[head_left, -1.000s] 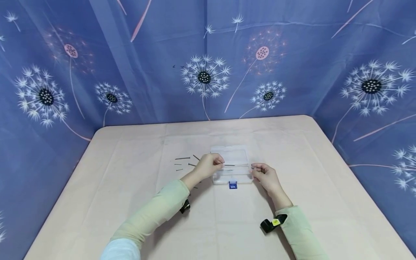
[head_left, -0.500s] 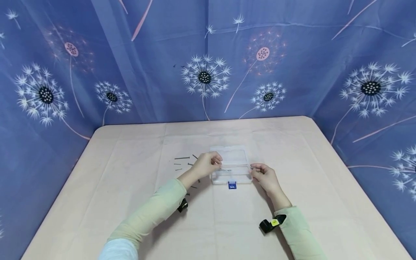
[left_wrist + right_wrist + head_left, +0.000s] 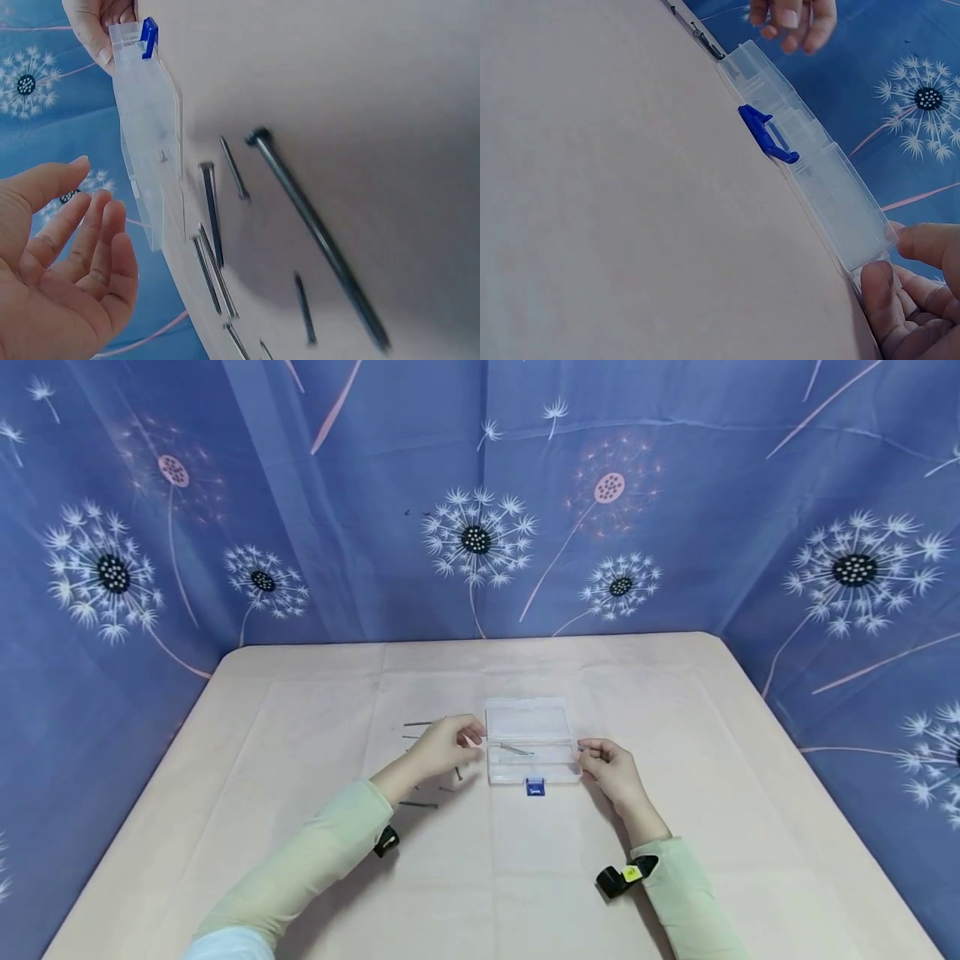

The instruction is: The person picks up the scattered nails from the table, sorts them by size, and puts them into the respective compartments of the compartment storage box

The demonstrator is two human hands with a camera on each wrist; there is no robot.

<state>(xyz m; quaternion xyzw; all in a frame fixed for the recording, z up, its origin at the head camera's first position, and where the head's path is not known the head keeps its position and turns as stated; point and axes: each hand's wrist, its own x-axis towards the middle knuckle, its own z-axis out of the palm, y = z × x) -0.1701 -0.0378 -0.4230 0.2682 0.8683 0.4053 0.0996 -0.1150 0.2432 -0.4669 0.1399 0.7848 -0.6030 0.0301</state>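
Note:
A clear plastic storage box point(image 3: 527, 720) lies with its lid raised toward the back and its blue latch point(image 3: 535, 787) at the front. One nail point(image 3: 517, 750) shows inside it. My right hand point(image 3: 617, 774) holds the box's right end; in the right wrist view the thumb point(image 3: 881, 296) and fingers meet at its corner. To the left of the box, my left hand point(image 3: 447, 746) is raised with fingers loosely bent and apart, nothing between them. Under and beside it, several loose nails lie on the table, among them a long thick nail point(image 3: 319, 236) and a short nail point(image 3: 304, 307).
A pale cloth point(image 3: 480, 868) covers the table. Blue dandelion-print curtains point(image 3: 360, 527) enclose its back and sides. A black wrist camera point(image 3: 618, 881) is worn on the right forearm, another camera point(image 3: 386, 841) on the left.
My left hand has let go of a nail into the box and drawn back to the left, out over the loose nails. The right hand stays at the box's right end.

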